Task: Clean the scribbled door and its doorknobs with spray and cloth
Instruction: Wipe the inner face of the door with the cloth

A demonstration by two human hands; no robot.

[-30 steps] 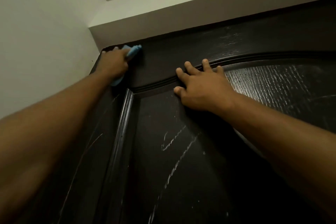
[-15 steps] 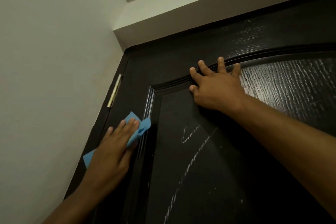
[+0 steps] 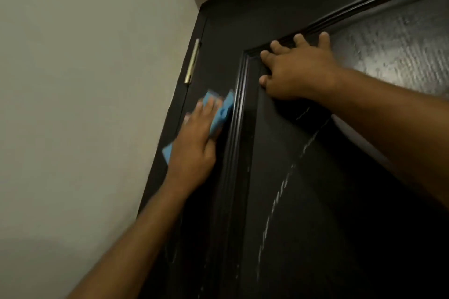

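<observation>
door, dark wood grain, hinge side; progress early by judgement: chalky scribbles remain on the panel below the right fingers, doorknobs and spray out of view; left hand, fingers flat, presses the blue cloth to the stile under them; right hand spread, released, braces the panel moulding; brass hinge above the left fingertips, pale wall beyond
</observation>
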